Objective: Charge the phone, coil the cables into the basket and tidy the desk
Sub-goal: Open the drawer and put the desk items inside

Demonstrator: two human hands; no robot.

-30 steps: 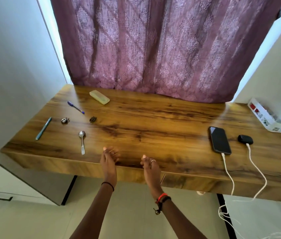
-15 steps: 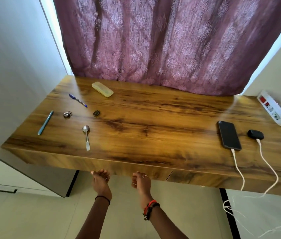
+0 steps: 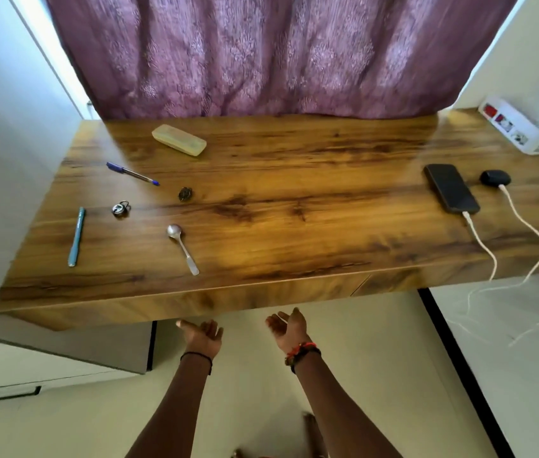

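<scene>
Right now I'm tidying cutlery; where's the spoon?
Head view: the spoon lies left on the desk, near its front edge, right of the teal pen.

Phone (image 3: 452, 188) plugged in on desk (image 3: 294, 226); both hands empty.

There were two pens (image 3: 132, 173) (image 3: 76, 237), two white cables (image 3: 467, 216) (image 3: 506, 193), one spoon (image 3: 184, 250), one padlock (image 3: 120, 208), one phone (image 3: 451, 188) and one yellow case (image 3: 179, 139).

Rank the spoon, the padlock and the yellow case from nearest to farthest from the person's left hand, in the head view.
From the left hand:
1. Spoon, near the desk's front edge, just beyond the hand.
2. Padlock, mid-desk, farther left.
3. Yellow case, at the back by the curtain.
</scene>
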